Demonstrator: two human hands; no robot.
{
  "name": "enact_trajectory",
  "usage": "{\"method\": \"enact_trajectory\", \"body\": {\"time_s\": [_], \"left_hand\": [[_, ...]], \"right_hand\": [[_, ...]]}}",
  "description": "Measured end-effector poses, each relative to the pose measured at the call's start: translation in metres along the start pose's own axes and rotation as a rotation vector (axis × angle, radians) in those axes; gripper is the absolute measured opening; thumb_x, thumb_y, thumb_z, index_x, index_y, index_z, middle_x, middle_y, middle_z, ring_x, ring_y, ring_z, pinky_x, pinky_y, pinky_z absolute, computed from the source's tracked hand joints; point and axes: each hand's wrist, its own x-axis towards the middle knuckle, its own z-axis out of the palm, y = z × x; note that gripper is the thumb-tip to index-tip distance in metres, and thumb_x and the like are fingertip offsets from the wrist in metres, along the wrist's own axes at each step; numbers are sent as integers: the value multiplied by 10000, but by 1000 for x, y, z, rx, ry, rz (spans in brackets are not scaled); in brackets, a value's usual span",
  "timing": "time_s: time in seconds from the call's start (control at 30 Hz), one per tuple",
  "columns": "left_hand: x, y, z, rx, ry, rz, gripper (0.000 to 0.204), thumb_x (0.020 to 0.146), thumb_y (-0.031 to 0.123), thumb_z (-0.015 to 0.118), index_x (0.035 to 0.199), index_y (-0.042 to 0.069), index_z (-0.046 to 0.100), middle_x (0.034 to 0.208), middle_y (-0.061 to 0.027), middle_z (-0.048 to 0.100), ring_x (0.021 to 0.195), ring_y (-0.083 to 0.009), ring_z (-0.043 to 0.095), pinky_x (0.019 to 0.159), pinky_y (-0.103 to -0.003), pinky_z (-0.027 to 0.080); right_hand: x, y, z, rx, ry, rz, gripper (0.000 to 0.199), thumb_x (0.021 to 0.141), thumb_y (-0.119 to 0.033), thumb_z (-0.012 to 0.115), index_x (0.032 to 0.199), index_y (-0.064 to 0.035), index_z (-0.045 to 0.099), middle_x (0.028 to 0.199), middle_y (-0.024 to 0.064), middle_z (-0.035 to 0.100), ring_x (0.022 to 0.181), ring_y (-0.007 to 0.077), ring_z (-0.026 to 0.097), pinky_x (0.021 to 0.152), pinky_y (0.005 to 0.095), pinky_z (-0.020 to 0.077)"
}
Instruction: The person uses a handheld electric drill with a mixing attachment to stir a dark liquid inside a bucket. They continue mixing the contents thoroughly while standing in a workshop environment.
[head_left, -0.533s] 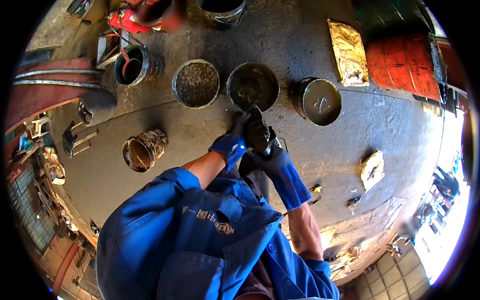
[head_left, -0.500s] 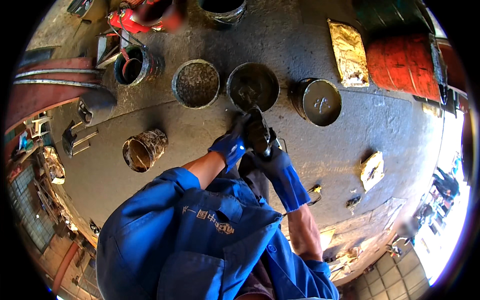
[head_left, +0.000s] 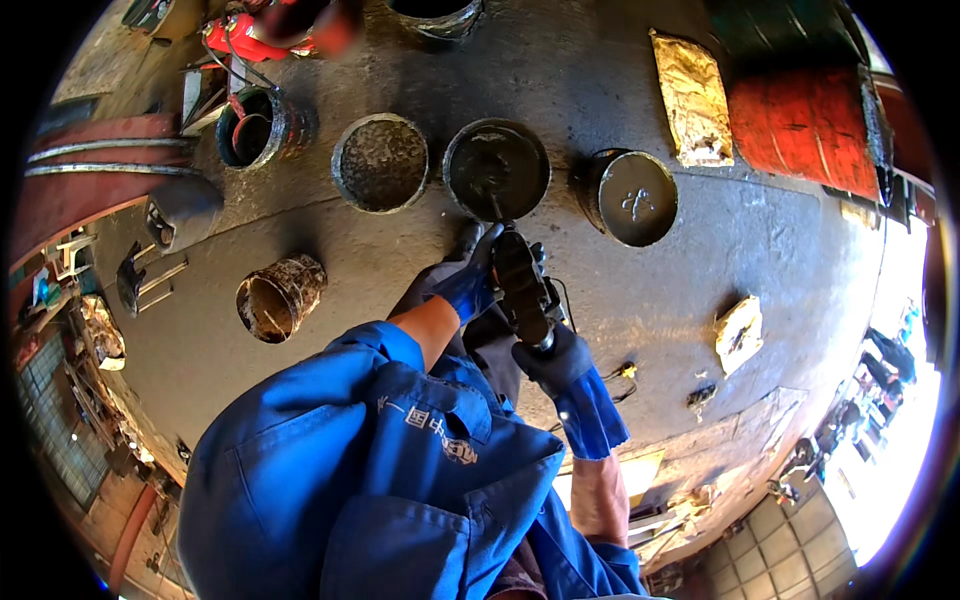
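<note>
Both my hands, in dark-palmed gloves with blue cuffs, hold a black electric drill (head_left: 522, 285) in front of me. My left hand (head_left: 466, 286) is closed round its front part on the left side. At the rear end, my right hand (head_left: 560, 362) grips the drill, though part of its fingers is hidden. A thin mixing rod (head_left: 496, 206) runs from the drill's front into a bucket (head_left: 546, 182) of dark, swirled liquid. Left of it stands a bucket (head_left: 337, 180) with a mottled grey-brown content. On the right is a bucket (head_left: 589, 197) holding smooth dark liquid with pale bright marks.
A dirty bucket (head_left: 307, 280) lies tipped to the left. Beyond are a dark bucket (head_left: 292, 130), a red drum (head_left: 795, 130) and a yellowish sack (head_left: 692, 100). A cable with a yellow plug (head_left: 628, 371) lies at the right, near a crumpled paper bag (head_left: 738, 335).
My right hand and the drill's rear have shifted right and nearer to me. The view has moved slightly, and the rod now shows in the middle bucket, its liquid swirled differently.
</note>
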Motion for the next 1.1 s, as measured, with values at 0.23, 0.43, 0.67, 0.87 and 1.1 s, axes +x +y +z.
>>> {"method": "enact_trajectory", "body": {"time_s": [0.23, 0.43, 0.67, 0.87, 1.1], "left_hand": [[8, -7, 10, -164, -573, -246, 777, 972, 743, 441, 986, 4, 678, 981, -203, 727, 816, -371, 705, 780, -509, 597], [3, -4, 7, 244, 327, -11, 730, 873, 748, 476, 1015, 52, 644, 863, -141, 671, 701, -310, 634, 667, -501, 535], [-1, -22, 11, 195, 174, -102, 688, 882, 721, 505, 988, 51, 618, 795, -112, 626, 638, -267, 580, 588, -450, 502], [-1, -28, -1, 72, -279, -169, 665, 1022, 651, 458, 1085, 21, 659, 973, -188, 722, 842, -383, 718, 802, -550, 610], [-17, -64, 46, 276, 52, -26, 625, 988, 634, 484, 1023, 31, 646, 974, -173, 714, 877, -378, 712, 824, -537, 607]], "right_hand": [[7, 28, 9, 61, 29, 45, 437, 818, -369, 857, 1099, -62, 723, 813, 70, 752, 710, 138, 718, 664, 334, 586], [-4, 16, 13, 44, 55, 34, 448, 803, -374, 870, 1113, -78, 741, 877, 56, 765, 788, 130, 722, 723, 330, 590], [-28, 22, 8, 260, 80, -99, 413, 812, -294, 885, 1124, -64, 743, 911, 34, 752, 801, 119, 667, 735, 330, 571], [-34, 37, 3, 78, 29, 2, 499, 834, -300, 858, 1239, -58, 696, 1036, 90, 778, 921, 161, 734, 841, 339, 588], [-67, 64, -3, 211, 122, -141, 387, 858, -243, 858, 1166, -69, 703, 809, -11, 701, 671, 72, 613, 602, 281, 520]]}}
